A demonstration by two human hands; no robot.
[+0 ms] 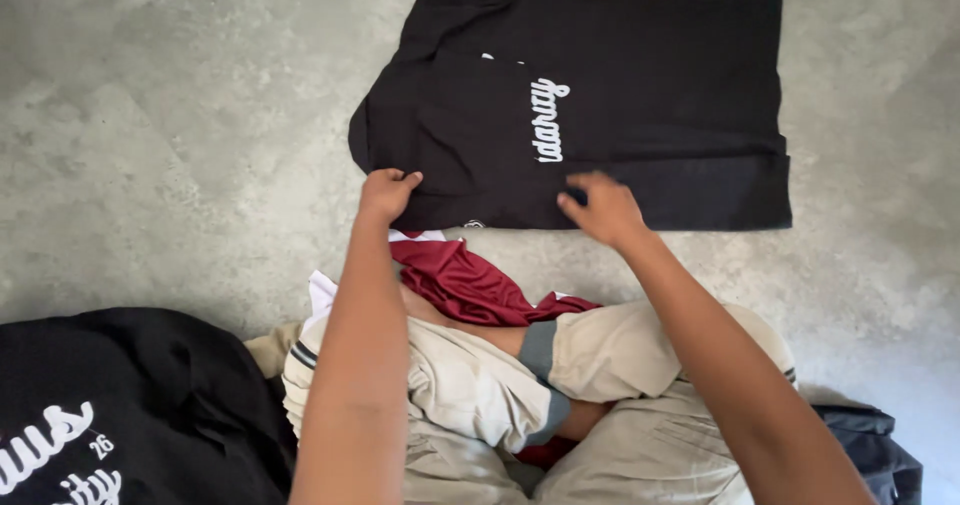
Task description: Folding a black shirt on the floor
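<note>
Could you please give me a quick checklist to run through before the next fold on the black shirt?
1. Left hand on the near edge of the black shirt: ok, fingers curled on the hem.
2. Right hand on the same edge: ok, it rests flat, not gripping.
3. Shirt lying flat on the concrete floor: ok, mostly smooth, with one sleeve sticking out at the far left corner.
4. Near edge clear of the maroon garment: ok, it lies apart, on the lap.
5. Other black garment out of the way: ok, it sits at the lower left.
6. Underside free of creases: cannot tell.
</note>
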